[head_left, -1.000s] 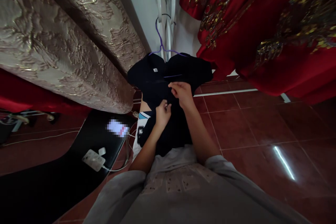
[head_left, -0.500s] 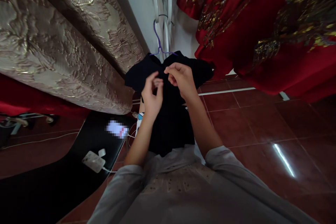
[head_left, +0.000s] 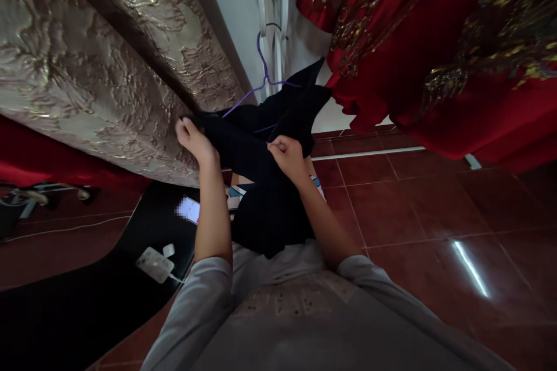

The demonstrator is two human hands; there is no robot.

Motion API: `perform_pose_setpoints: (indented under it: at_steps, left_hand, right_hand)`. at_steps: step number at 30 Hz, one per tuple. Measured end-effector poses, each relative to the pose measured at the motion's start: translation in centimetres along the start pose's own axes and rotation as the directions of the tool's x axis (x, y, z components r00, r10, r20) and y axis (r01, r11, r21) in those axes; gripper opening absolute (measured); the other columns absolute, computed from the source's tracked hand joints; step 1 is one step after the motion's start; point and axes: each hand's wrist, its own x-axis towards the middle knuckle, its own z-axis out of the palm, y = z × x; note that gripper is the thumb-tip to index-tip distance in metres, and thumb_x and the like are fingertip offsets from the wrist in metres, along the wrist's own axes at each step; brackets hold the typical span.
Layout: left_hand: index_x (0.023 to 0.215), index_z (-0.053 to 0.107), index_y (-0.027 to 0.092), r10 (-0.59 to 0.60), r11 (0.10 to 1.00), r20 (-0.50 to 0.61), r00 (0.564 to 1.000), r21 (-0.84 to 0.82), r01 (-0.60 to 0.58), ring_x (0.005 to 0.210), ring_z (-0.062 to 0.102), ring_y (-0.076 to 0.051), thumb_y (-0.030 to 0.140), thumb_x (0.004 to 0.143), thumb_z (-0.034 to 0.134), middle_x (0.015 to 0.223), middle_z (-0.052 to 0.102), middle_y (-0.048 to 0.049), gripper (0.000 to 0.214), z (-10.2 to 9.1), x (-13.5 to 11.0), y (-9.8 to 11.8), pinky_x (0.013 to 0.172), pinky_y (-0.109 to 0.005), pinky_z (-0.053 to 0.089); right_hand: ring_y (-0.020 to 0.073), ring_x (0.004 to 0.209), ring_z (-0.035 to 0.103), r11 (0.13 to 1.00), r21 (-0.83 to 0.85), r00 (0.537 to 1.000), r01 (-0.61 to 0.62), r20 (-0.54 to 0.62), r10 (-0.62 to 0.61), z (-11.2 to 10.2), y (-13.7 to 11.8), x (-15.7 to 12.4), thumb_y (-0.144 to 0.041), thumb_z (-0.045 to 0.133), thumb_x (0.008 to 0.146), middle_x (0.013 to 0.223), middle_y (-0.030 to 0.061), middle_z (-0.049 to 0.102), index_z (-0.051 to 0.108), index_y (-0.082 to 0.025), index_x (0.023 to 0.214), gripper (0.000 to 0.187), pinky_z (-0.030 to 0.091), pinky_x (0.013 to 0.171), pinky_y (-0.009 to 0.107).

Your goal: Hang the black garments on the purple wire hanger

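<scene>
A black garment (head_left: 248, 148), probably a shirt with a collar, hangs in front of me on a purple hanger (head_left: 266, 76). The hanger's hook is caught on a white metal rack (head_left: 276, 52). My left hand (head_left: 194, 138) is closed on the garment's left edge and pulls it out to the left. Nearer the middle, my right hand (head_left: 288, 155) pinches the other front edge. The garment's front is spread apart between the hands, so part of the hanger's lower bar shows inside. The fabric's lower part falls over my lap.
On the left, a black bench (head_left: 108, 284) carries a lit phone (head_left: 189, 208), a second phone (head_left: 155, 265) on a cable, and a small white case (head_left: 169, 250). Beige textured cloth (head_left: 108, 69) hangs at left, red embroidered garments (head_left: 391, 81) at right. Red tiles (head_left: 391, 197) cover the floor.
My left hand has moved left and taken hold of the garment's edge. The right hand has lowered slightly, pinching fabric. The garment's front has opened and its right shoulder has tilted up.
</scene>
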Motion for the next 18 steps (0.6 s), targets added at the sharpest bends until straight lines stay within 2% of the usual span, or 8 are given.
perform_pose_setpoints:
  at_steps: [2,4,7,10,12,15,18]
  left_hand:
    - [0.096,0.065,0.017,-0.064,0.998,-0.026,0.998,0.006,0.064,0.091,0.066,-0.018,0.036,0.098,0.060,0.088,0.067,-0.0042,0.020,0.1,-0.7,-1.5,0.085,-0.027,0.053]
    - [0.093,0.065,0.016,-0.114,0.993,-0.038,0.993,0.017,0.115,0.090,0.065,-0.018,0.034,0.095,0.060,0.085,0.066,-0.0033,0.018,0.8,-2.1,-3.0,0.085,-0.027,0.053]
    - [0.089,0.062,0.016,-0.197,0.979,-0.063,0.978,0.050,0.200,0.088,0.065,-0.019,0.028,0.095,0.054,0.082,0.065,-0.0033,0.016,2.0,-4.7,-5.4,0.087,-0.028,0.052]
    - [0.088,0.061,0.016,-0.243,0.962,-0.079,0.967,0.106,0.251,0.090,0.065,-0.021,0.022,0.094,0.049,0.086,0.066,-0.0060,0.015,2.7,-6.8,-7.3,0.092,-0.032,0.050]
    - [0.092,0.063,0.017,-0.241,0.959,-0.054,0.969,0.143,0.246,0.093,0.066,-0.023,0.019,0.092,0.050,0.092,0.069,-0.0081,0.013,2.8,-7.6,-7.8,0.095,-0.035,0.049]
    - [0.101,0.066,0.017,-0.217,0.961,0.007,0.976,0.179,0.212,0.099,0.067,-0.025,0.017,0.090,0.053,0.100,0.071,-0.0101,0.017,2.3,-8.2,-7.5,0.098,-0.038,0.049]
    - [0.096,0.068,0.018,-0.173,0.973,0.125,0.977,0.177,0.149,0.101,0.068,-0.026,0.020,0.089,0.060,0.101,0.072,-0.0093,0.011,1.5,-8.5,-6.2,0.101,-0.039,0.049]
  right_hand:
    - [0.0089,0.052,0.042,0.998,0.065,1.000,0.009,0.029,-0.011,0.3,0.2,-0.7,-0.030,0.060,0.084,0.054,-0.0044,0.048,0.055,-0.019,0.066,0.022,0.030,0.055,0.025]
    - [0.0089,0.051,0.042,0.987,0.153,0.999,-0.046,0.025,0.043,0.3,0.8,-1.2,-0.033,0.062,0.083,0.054,-0.0045,0.048,0.057,-0.019,0.067,0.021,0.029,0.054,0.025]
    - [0.0085,0.050,0.040,0.933,0.317,0.974,-0.171,-0.089,0.209,-0.5,2.5,-1.7,-0.037,0.063,0.080,0.051,-0.0053,0.045,0.059,-0.020,0.069,0.021,0.027,0.051,0.024]
    - [0.0077,0.048,0.037,0.891,0.385,0.932,-0.242,-0.163,0.323,-1.6,3.8,-2.1,-0.040,0.063,0.077,0.050,-0.0059,0.043,0.061,-0.020,0.070,0.021,0.024,0.049,0.023]
    - [0.0074,0.047,0.037,0.887,0.375,0.929,-0.268,-0.144,0.342,-2.1,4.2,-2.2,-0.040,0.064,0.075,0.050,-0.0055,0.044,0.062,-0.019,0.069,0.021,0.024,0.047,0.022]
    - [0.0074,0.048,0.040,0.885,0.351,0.927,-0.305,-0.103,0.360,-2.3,4.9,-2.0,-0.038,0.067,0.072,0.052,-0.0040,0.049,0.064,-0.018,0.069,0.020,0.026,0.046,0.021]
    - [0.0075,0.048,0.041,0.880,0.341,0.899,-0.330,-0.170,0.403,-2.2,6.4,-1.6,-0.037,0.066,0.072,0.053,-0.0042,0.049,0.063,-0.018,0.069,0.020,0.028,0.046,0.020]
